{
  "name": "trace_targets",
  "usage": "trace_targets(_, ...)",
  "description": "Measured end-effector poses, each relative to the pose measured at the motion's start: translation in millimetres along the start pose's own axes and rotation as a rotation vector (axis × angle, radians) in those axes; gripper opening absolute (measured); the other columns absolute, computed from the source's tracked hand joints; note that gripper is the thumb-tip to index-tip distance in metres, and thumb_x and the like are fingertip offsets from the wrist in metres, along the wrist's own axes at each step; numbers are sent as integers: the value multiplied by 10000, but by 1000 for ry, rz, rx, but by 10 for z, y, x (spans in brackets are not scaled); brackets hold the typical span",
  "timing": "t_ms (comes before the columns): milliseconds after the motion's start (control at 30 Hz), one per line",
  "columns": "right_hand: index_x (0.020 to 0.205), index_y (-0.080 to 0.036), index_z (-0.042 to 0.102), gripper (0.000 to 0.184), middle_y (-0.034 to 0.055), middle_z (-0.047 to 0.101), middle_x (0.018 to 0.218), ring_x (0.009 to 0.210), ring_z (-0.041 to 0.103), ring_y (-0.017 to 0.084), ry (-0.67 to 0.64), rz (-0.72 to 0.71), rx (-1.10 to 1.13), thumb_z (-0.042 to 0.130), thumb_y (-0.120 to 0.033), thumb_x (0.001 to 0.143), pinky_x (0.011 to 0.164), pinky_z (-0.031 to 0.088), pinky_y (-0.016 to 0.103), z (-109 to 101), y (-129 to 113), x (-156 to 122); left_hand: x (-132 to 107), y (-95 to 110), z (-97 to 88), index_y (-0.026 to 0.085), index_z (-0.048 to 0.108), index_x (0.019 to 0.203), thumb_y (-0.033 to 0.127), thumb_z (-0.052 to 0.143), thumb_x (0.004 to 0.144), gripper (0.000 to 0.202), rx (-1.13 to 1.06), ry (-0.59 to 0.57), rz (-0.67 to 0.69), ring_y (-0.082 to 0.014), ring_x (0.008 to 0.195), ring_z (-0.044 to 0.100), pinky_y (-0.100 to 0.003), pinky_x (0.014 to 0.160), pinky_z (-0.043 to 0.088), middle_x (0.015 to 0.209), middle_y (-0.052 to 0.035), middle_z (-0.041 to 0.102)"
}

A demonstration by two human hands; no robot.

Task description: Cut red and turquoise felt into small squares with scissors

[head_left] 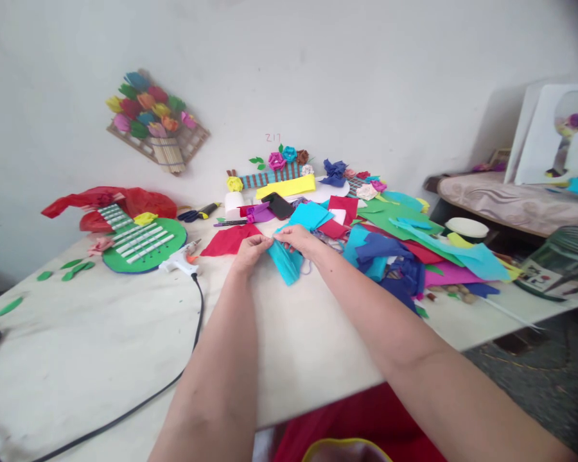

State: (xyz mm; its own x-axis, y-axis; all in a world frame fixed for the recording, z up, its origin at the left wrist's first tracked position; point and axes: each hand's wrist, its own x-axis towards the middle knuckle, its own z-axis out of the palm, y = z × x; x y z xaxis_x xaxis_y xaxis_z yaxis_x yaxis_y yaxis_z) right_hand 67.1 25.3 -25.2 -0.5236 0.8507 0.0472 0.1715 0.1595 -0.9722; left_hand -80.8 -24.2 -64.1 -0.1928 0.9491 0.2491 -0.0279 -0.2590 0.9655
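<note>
A strip of turquoise crepe paper (288, 264) hangs down between my two hands over the middle of the table. My left hand (251, 251) pinches its upper left edge. Close beside it, my right hand (296, 239) has its fingers closed on the upper edge of the same paper. The fingertips of both hands nearly meet. Behind them lies another turquoise sheet (309, 217), and a piece of red paper (228, 240) is just left of my left hand.
A white glue gun (179, 258) with a black cord lies left, beside a green round board (144, 247). Coloured paper (404, 231) is heaped at the right, near a large glass jar (559, 260). Scissors (189, 215) and a dark phone (278, 205) lie farther back.
</note>
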Motion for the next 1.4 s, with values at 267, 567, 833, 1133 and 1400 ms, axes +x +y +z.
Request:
trace_targets(267, 539, -149, 494, 266, -57, 468, 439, 380, 388, 45, 63, 13, 2, 622, -239, 754, 365, 278, 184, -16, 20, 29, -1, 8, -5, 144, 622, 605, 402, 779, 528, 312, 3, -4, -4, -116, 588, 504, -250, 631, 387, 593, 0, 583)
trace_targets(567, 620, -153, 531, 251, -50, 461, 458, 371, 364, 53, 201, -24, -166, 453, -227, 846, 395, 285, 182, -135, 22, 54, 3, 21, -16, 149, 624, 594, 416, 772, 535, 311, 33, 18, 39, -122, 599, 504, -257, 640, 394, 590, -3, 579)
trace_targets(833, 733, -167, 673, 199, 55, 675, 772, 754, 608, 171, 473, 84, -736, 565, -329, 776, 680, 433, 254, -703, 60, 113, 20, 18, -16, 158, 615, 609, 418, 760, 564, 301, -17, 127, 92, -109, 603, 511, -247, 667, 400, 582, 13, 573)
trace_targets(1133, 1021, -111, 664, 323, 199, 640, 1052, 999, 599, 290, 477, 252, -1083, 575, -254, 745, 755, 453, 324, -877, 75, -26, 1, 60, -33, 160, 620, 668, 404, 768, 551, 309, -153, 179, 118, -122, 662, 558, -273, 731, 437, 676, -3, 620)
trace_targets(1400, 904, -182, 688, 214, 87, 655, 1036, 925, 597, 220, 286, -113, -807, 604, -297, 745, 765, 433, 285, -623, 58, 38, 6, 57, -45, 166, 630, 695, 421, 760, 555, 319, -153, 217, 138, -108, 647, 551, -261, 712, 439, 661, 15, 603)
